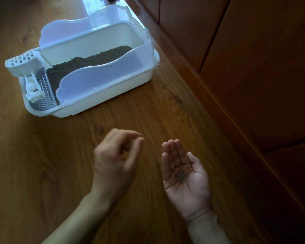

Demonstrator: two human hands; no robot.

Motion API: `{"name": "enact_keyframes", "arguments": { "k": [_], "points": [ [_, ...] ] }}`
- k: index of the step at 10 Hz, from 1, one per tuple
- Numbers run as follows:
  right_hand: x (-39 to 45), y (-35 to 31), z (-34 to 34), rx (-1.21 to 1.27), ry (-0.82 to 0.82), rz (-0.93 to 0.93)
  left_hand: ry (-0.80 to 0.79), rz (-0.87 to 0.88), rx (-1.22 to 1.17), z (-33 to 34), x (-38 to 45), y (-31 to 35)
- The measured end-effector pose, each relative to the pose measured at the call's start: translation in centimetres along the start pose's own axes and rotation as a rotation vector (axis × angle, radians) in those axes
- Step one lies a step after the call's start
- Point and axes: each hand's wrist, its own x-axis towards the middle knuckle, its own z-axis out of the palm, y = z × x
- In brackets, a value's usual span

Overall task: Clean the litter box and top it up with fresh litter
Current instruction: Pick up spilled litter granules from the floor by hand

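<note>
A white litter box (102, 95) with a pale blue splash guard stands on the wooden floor at upper left, with dark brown litter (88, 62) inside. A white slotted scoop (23, 66) hangs at its left end above a grey grate. My right hand (185, 173) is held palm up over the floor below the box, fingers straight, with a small heap of litter pellets (181, 176) resting in the palm. My left hand (116, 159) hovers to its left, blurred, fingers loosely curled with thumb and fingertips close together; whether it pinches a pellet is unclear.
Dark wooden cabinet doors (253, 67) and a baseboard run diagonally down the right side. A stray pellet (180, 106) lies on the floor near the baseboard. Bright light from a doorway shows behind the box at the top.
</note>
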Motion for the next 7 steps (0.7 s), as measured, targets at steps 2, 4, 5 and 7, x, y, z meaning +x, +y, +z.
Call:
{"name": "enact_keyframes", "arguments": {
  "k": [2,4,5,7],
  "points": [
    [-0.3,0.2,0.4,-0.010,-0.005,0.013,-0.164,-0.267,0.336,1.4,1.8,-9.0],
    [-0.4,-0.1,0.5,-0.062,0.008,0.002,-0.200,-0.208,0.453,2.0,1.7,-9.7],
    [-0.3,-0.2,0.3,-0.066,0.007,0.006,-0.210,-0.211,0.487,2.3,1.6,-9.8],
    [-0.1,-0.1,-0.1,-0.064,0.035,0.000,-0.216,-0.227,0.478,2.7,2.1,-9.6]
  ]
}}
